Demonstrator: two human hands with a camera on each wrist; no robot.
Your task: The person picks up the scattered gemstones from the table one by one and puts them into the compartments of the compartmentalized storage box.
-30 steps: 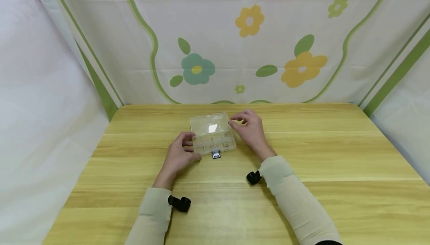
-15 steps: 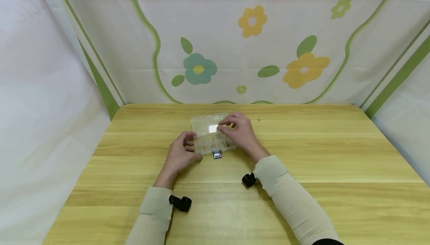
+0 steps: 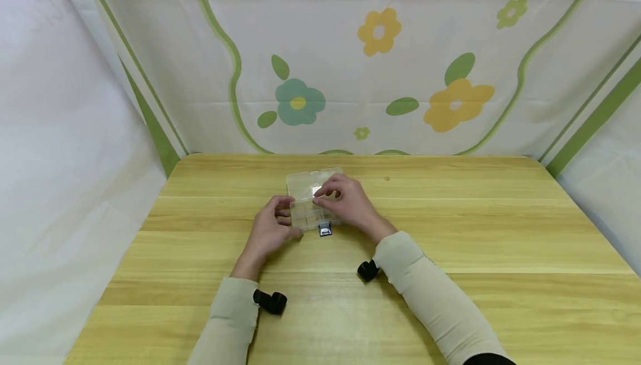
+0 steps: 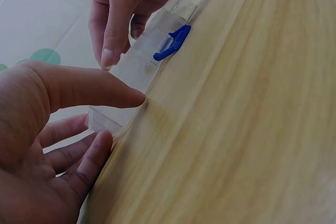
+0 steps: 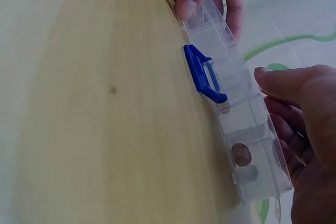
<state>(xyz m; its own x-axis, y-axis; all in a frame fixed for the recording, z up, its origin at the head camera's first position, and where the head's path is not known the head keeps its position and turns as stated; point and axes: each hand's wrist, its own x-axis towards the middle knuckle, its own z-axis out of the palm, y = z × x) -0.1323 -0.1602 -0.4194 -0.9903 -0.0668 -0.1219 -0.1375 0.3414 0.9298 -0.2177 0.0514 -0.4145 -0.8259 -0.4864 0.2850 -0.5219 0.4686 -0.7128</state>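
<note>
A clear plastic compartment box (image 3: pixel 302 221) lies on the table with its lid (image 3: pixel 300 184) folded back. Its blue latch (image 5: pixel 199 74) hangs off the front side. My left hand (image 3: pixel 270 228) grips the box's left end, thumb at the front corner and fingers at the side and back. Over the compartments is my right hand (image 3: pixel 348 201), its thumb and index fingertips close together near the hinge line. Whether something small sits between those fingertips is hidden. In the right wrist view a round brownish piece (image 5: pixel 241 154) shows through the wall of an end compartment.
The wooden table (image 3: pixel 476 231) stretches out on both sides of the box. Behind it hangs a white cloth (image 3: pixel 330 48) with printed flowers. A small black camera is strapped at each sleeve cuff.
My right hand has moved left and slightly toward me, from the lid's right edge to over the middle compartments. The left hand keeps its grip on the box.
</note>
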